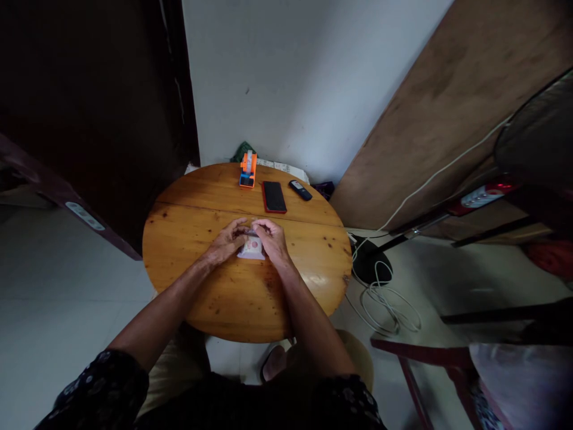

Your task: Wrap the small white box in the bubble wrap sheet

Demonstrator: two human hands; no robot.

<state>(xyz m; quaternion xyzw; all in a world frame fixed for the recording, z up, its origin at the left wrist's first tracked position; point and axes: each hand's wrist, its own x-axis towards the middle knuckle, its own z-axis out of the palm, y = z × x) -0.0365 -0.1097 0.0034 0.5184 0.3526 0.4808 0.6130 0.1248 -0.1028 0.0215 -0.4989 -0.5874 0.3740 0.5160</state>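
A small white soft packet (251,248) with a pinkish round print lies on the round wooden table (188,224) in front of me. My left hand (227,241) is closed at its far left side, the thumb and fingertips bent in on the edge. From the right, my right hand (271,236) pinches the packet's far end between thumb and fingers. The fingertips of both hands nearly meet there and hide part of that end. What exactly lies under the fingertips is too small to make out.
Beyond the hands are a dark phone with a red edge (274,197), a small black handset (300,190) and an orange tape dispenser (248,169). A white wall stands behind the table. Right of it, a black stand base (370,263) and coiled white cable (394,310) lie on the floor.
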